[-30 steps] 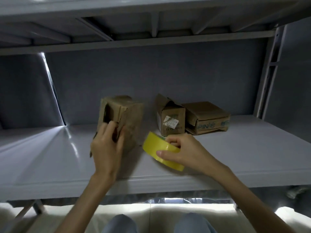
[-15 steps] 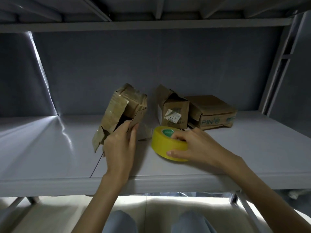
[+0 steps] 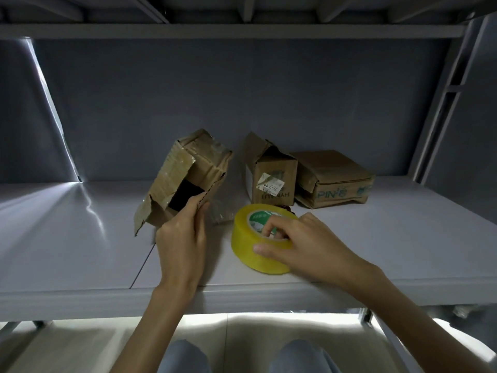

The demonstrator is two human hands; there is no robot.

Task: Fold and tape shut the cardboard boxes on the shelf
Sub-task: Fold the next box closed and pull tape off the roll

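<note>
A crumpled brown cardboard box (image 3: 199, 168) leans tilted on the grey shelf (image 3: 376, 238), its open end facing me with a loose flap hanging at the left. My left hand (image 3: 183, 238) pinches the box's lower right flap. A yellow roll of tape (image 3: 258, 240) lies flat on the shelf to the right of that box. My right hand (image 3: 304, 246) grips the roll, fingers curled into its core and thumb on its outer side. Two more boxes stand behind: a small upright box (image 3: 271, 176) with an open top flap and a white label, and a flat box (image 3: 333, 179) with green print.
The shelf's front edge (image 3: 242, 297) runs just below my wrists. An upper shelf (image 3: 242, 30) hangs overhead. A metal upright (image 3: 451, 90) stands at the right. A grey back wall closes the shelf. My knees (image 3: 183, 356) show below.
The tape roll was lowered from tilted in the air to flat on the shelf, my right fingers now in its core. The box was tipped over, open end toward me, my left hand still on it.
</note>
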